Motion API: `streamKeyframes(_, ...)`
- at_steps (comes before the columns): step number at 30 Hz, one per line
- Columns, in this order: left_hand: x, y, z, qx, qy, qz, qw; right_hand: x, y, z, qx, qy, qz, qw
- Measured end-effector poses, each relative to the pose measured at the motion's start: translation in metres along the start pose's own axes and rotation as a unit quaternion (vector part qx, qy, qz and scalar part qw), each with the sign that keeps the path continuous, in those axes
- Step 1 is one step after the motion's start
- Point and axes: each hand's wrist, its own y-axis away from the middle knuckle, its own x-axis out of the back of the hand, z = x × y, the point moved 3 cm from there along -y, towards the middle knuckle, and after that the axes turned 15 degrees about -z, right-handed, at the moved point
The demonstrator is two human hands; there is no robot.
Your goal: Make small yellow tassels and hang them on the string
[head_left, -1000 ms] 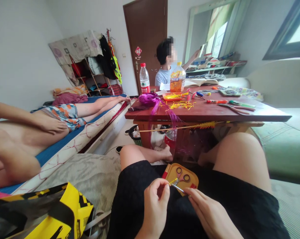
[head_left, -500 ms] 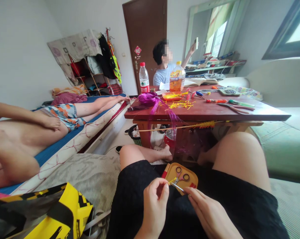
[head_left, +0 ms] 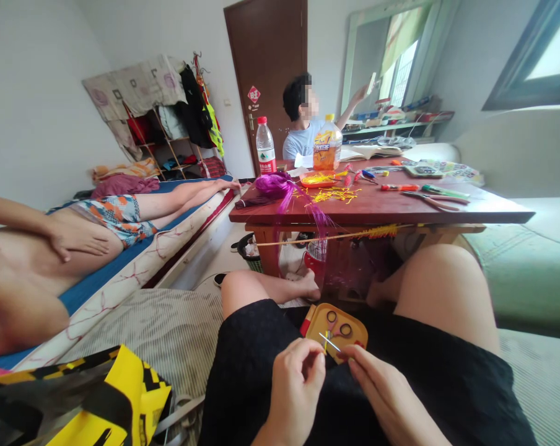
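My left hand (head_left: 298,378) pinches a small yellow strand (head_left: 326,342) between thumb and fingertips. A thin silver metal rod (head_left: 329,341), its exact kind unclear, is pinched in my right hand (head_left: 377,378) and points up to the left, crossing the strand. Just beyond my fingers a yellow tray (head_left: 360,319) rests on my lap. Scissors (head_left: 338,327) with dark finger rings lie in it, their blades partly hidden behind my fingers and the rod.
Ahead stands a red-brown table (head_left: 377,214) with purple threads (head_left: 280,186), yellow strands (head_left: 333,195), pliers (head_left: 435,201) and two bottles. A stick (head_left: 303,240) juts along its front edge. One person (head_left: 303,133) sits behind it; another lies on the bed (head_left: 182,229) at left.
The rod's tip has swung up and now crosses the yellow strand, which stands more upright. My left hand has shifted slightly right. The lying person's hand has moved.
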Motion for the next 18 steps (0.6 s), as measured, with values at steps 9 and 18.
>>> streamKeyframes(9,0.037,-0.02,-0.014,0.052,-0.058,0.016,0.997,0.036,-0.012,0.002,-0.009,-0.36,0.087,0.929)
streamKeyframes(18,0.003,-0.111,-0.087,0.234,-0.154,-0.128,0.951,0.091,-0.01,0.001,0.031,-0.351,0.254,0.901)
